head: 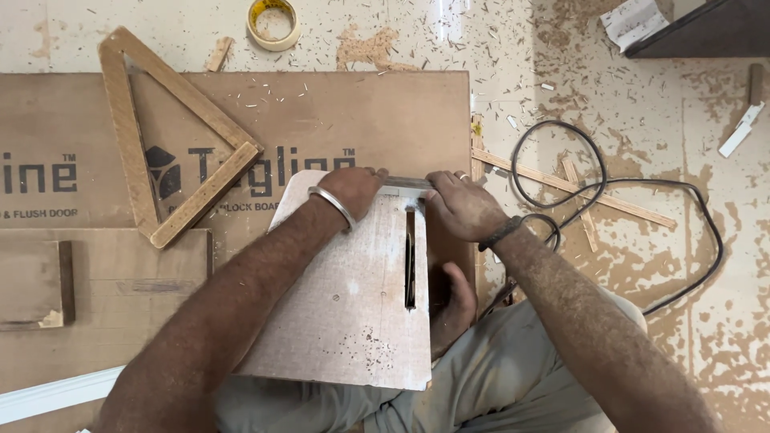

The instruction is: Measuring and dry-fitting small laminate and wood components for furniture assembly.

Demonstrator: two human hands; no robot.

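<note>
A pale flat panel (pixel 345 297) with a long narrow slot (pixel 410 261) lies across my lap, over a big brown board (pixel 337 120) on the floor. A thin grey strip (pixel 405 185) lies along the panel's far edge. My left hand (pixel 351 189), with a metal bangle on the wrist, is closed over the strip's left end. My right hand (pixel 461 204), wearing a ring and a dark wrist thread, pinches the strip's right end. Both hands press it against the panel's top edge. A bare foot (pixel 453 301) shows beside the panel.
A wooden triangle frame (pixel 160 140) rests on the brown board to the left. A roll of tape (pixel 273 22) lies at the top. A black cable (pixel 642 188) loops over thin wood strips (pixel 577 191) on the sawdust-covered floor at right. Smaller board pieces (pixel 48 277) sit at lower left.
</note>
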